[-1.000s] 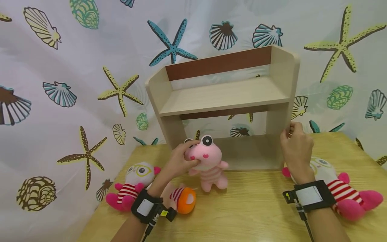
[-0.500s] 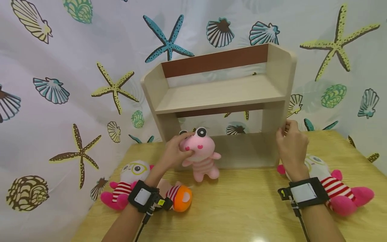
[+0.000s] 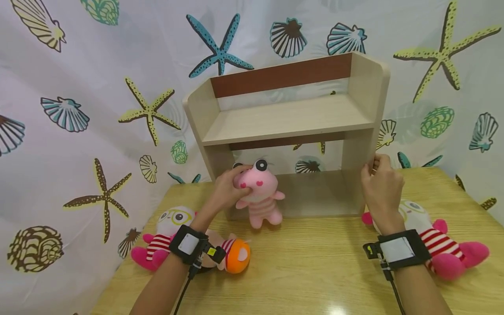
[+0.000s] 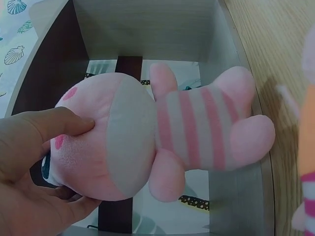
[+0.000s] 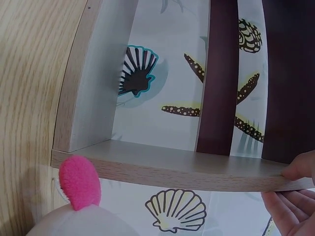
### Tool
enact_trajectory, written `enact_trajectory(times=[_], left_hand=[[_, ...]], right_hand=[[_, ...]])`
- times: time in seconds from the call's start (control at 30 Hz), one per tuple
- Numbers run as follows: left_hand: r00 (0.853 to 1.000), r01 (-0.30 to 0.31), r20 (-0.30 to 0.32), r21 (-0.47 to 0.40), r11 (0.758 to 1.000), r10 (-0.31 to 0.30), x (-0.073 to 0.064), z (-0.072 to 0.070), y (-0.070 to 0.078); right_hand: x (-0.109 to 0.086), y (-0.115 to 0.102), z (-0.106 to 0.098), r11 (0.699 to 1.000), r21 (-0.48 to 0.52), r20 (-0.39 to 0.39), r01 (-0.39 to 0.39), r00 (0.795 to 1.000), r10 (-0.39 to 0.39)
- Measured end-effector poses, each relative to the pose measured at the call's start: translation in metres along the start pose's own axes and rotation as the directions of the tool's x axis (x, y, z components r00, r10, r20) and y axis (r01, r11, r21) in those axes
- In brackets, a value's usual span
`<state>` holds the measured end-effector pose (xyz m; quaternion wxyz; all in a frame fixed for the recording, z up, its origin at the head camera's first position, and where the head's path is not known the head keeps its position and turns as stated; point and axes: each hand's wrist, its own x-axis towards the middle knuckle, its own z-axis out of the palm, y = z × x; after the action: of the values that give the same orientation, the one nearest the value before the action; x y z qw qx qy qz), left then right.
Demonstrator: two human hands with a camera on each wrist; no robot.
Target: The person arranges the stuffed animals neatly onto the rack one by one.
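Observation:
My left hand point(image 3: 227, 189) grips a pink frog plush toy point(image 3: 263, 206) by its head, thumb across the face near a heart-shaped cheek. The toy has bulging black-and-white eyes and a striped belly, and hangs upright before the lower compartment of a pale wooden shelf point(image 3: 291, 120). In the left wrist view, the frog plush point(image 4: 194, 129) overlaps that compartment, its feet close to the bottom board's front edge. At the shelf's right side panel point(image 5: 162, 177), my right hand point(image 3: 383, 186) pinches the front edge between thumb and fingers, as the right wrist view shows.
On the wooden table point(image 3: 299, 271), a plush with yellow glasses point(image 3: 159, 248) sits at the left. Beside it, partly under my left forearm, lies a plush with an orange end point(image 3: 238, 257). Another glasses plush point(image 3: 441, 240) lies right of my right wrist. A shell-print curtain point(image 3: 153, 39) hangs behind.
My left hand has carried the frog plush back and slightly up, closer to the shelf's lower compartment. My right hand keeps its hold on the side panel. The head view has shifted slightly.

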<state>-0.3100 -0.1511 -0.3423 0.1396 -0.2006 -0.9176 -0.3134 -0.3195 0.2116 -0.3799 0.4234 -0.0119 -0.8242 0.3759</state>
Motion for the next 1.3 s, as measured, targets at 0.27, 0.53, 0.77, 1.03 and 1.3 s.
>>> enact_trajectory(times=[0.27, 0.53, 0.77, 1.03, 1.3], left_hand=[[1.000, 0.017, 0.002, -0.002, 1.000, -0.017, 0.009, 0.000, -0.003], [1.000, 0.029, -0.012, 0.002, 1.000, -0.029, 0.018, 0.003, -0.009], [0.999, 0.035, -0.027, 0.004, 0.999, -0.034, 0.026, 0.005, -0.015], [0.998, 0.051, -0.028, -0.008, 0.999, -0.051, 0.036, 0.007, -0.018], [0.997, 0.056, -0.052, 0.000, 0.998, -0.056, 0.045, 0.009, -0.020]], right_hand=[[0.000, -0.001, 0.000, 1.000, 0.001, 0.010, -0.009, 1.000, 0.009], [-0.001, 0.000, 0.002, 1.000, -0.002, 0.014, -0.005, 1.000, 0.005], [0.000, 0.000, 0.002, 1.000, -0.006, 0.007, -0.007, 1.000, 0.007], [0.000, 0.002, 0.001, 1.000, -0.008, 0.002, -0.001, 1.000, 0.001], [0.001, 0.002, 0.001, 1.000, -0.007, -0.008, 0.012, 1.000, -0.012]])
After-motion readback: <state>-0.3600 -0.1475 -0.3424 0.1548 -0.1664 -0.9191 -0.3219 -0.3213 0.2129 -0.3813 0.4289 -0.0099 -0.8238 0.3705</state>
